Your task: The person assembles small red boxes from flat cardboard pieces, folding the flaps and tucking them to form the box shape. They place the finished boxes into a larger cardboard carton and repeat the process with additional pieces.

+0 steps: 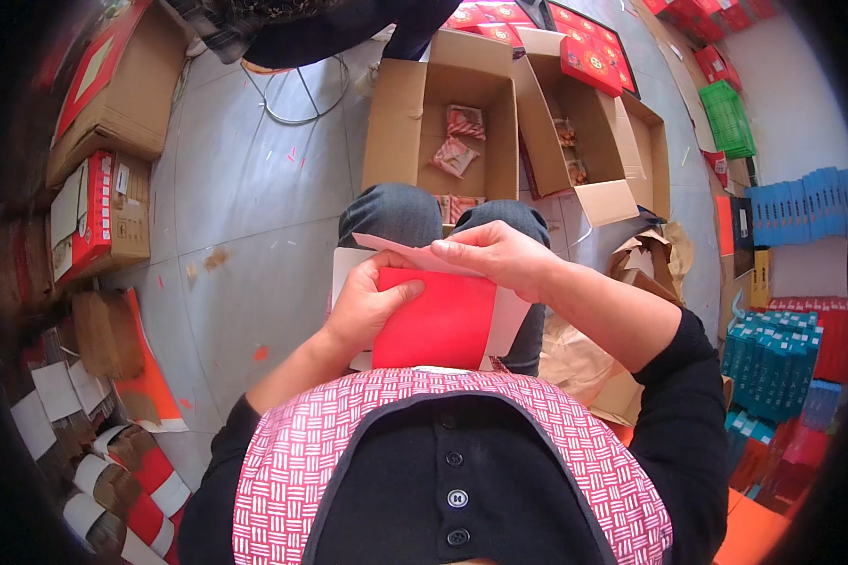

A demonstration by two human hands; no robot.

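Note:
On my lap lies a red sheet of card, over a paler white sheet or flap that shows at its sides. My left hand grips the card's left edge, thumb on the red face and fingers largely hidden behind. Along the far edge runs a narrow pale pink flap or strip. My right hand pinches its right end between thumb and fingers. Whether the strip is joined to the red card cannot be made out.
Beyond my knees stands an open cardboard box holding several small packets. Another open box adjoins it, with a red gift box on top. Flattened cartons lie left; stacked teal boxes stand right. Someone sits near a stool.

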